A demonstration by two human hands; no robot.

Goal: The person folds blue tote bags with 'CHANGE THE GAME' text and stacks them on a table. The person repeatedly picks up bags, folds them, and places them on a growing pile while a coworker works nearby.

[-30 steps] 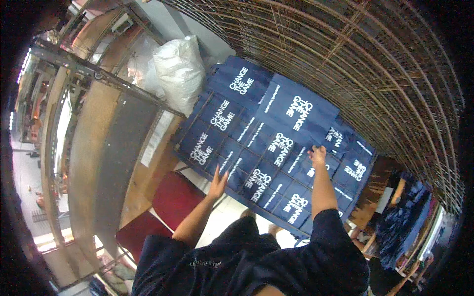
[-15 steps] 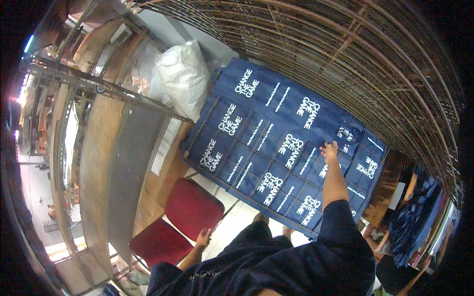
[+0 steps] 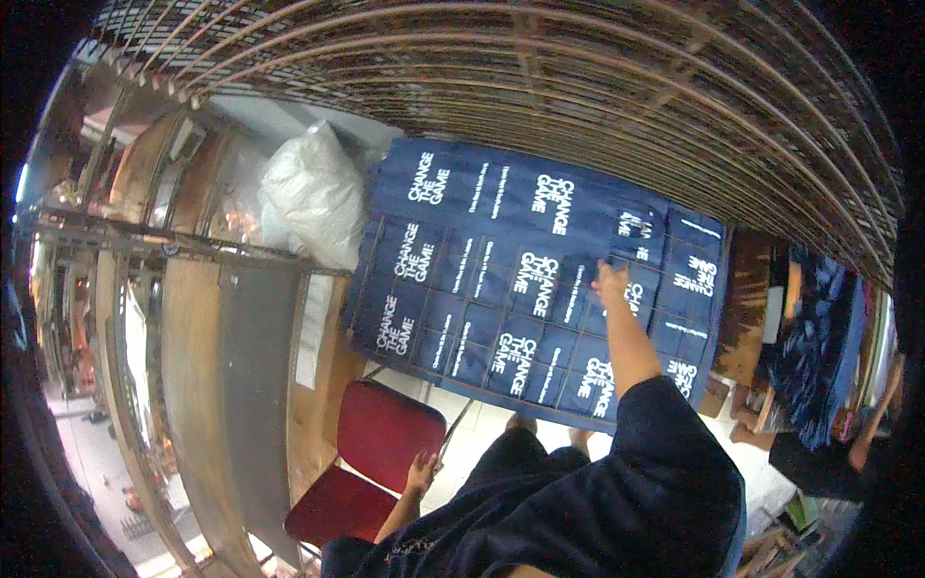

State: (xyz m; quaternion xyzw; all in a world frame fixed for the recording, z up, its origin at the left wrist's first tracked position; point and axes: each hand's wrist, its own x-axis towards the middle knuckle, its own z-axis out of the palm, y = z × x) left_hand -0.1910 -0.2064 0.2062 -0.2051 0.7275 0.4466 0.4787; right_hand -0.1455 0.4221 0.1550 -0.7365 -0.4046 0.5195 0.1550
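Navy fabric pieces [image 3: 443,193] with white lettering lie in rows across a broad table-like surface. My right hand [image 3: 612,282] reaches over them, right of the middle. Its index finger and thumb stand apart, fingertips at or just above the fabric; contact is not clear, and nothing shows in its grasp. My left hand [image 3: 421,473] hangs low in front of a dark red chair [image 3: 393,433], fingers loosely bent and apart, with nothing in it. Thin lines like cords or bars form a grid over the pieces.
A rusty wire rack [image 3: 540,77] arches over the far side. At the back left stands a stuffed white sack [image 3: 313,193], beside metal-framed wooden shelving [image 3: 193,347]. Dark blue cloth [image 3: 809,337] hangs at the right, near another person's arm [image 3: 882,414] and feet.
My view has turned, so the fabric rows and rack look more level. My right hand has shifted a little toward me over the fabric. The left hand remains near the chair.
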